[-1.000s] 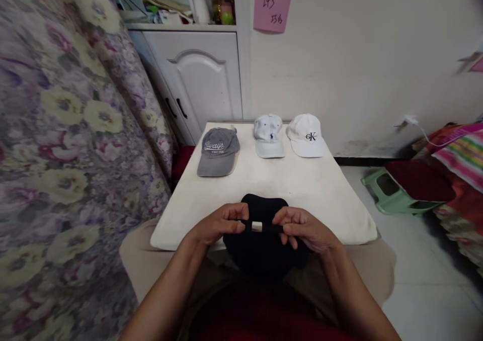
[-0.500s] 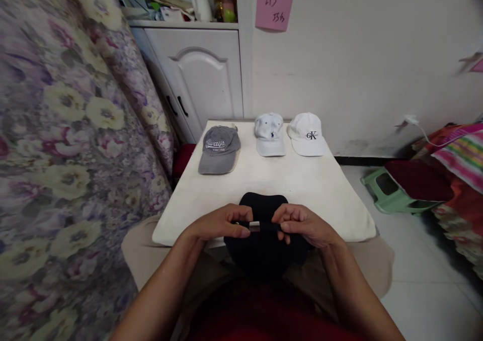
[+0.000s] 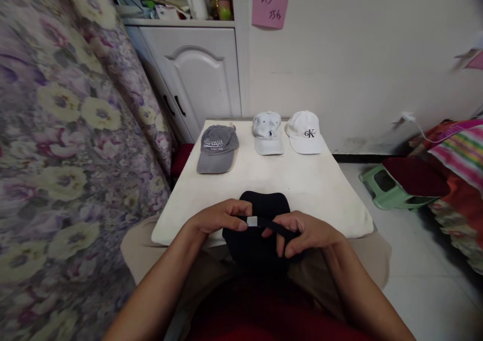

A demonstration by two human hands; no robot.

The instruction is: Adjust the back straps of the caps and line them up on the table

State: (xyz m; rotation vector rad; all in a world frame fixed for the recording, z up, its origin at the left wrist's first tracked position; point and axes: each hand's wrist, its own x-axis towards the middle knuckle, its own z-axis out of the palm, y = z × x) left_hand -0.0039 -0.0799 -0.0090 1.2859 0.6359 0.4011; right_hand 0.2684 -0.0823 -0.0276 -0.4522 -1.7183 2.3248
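A black baseball cap (image 3: 256,250) lies at the near edge of the table, partly over my lap, its brim (image 3: 266,202) pointing away from me. Across its back opening runs a black strap with a silver buckle (image 3: 252,221). Between thumb and fingers, my left hand (image 3: 222,216) pinches the strap just left of the buckle. My right hand (image 3: 302,233) grips the strap farther right, its fingers curled around the loose length. Part of the cap is hidden under both hands.
On the white table (image 3: 196,200) stand a grey cap (image 3: 218,149), a pale blue cap (image 3: 268,133) and a white cap (image 3: 305,132) along the far side. A floral curtain (image 3: 75,180) hangs at left. A green stool (image 3: 400,185) is on the floor at right.
My right hand has slid right and slightly toward me along the strap, away from the buckle. My left hand keeps its pinch. The view has shifted slightly.
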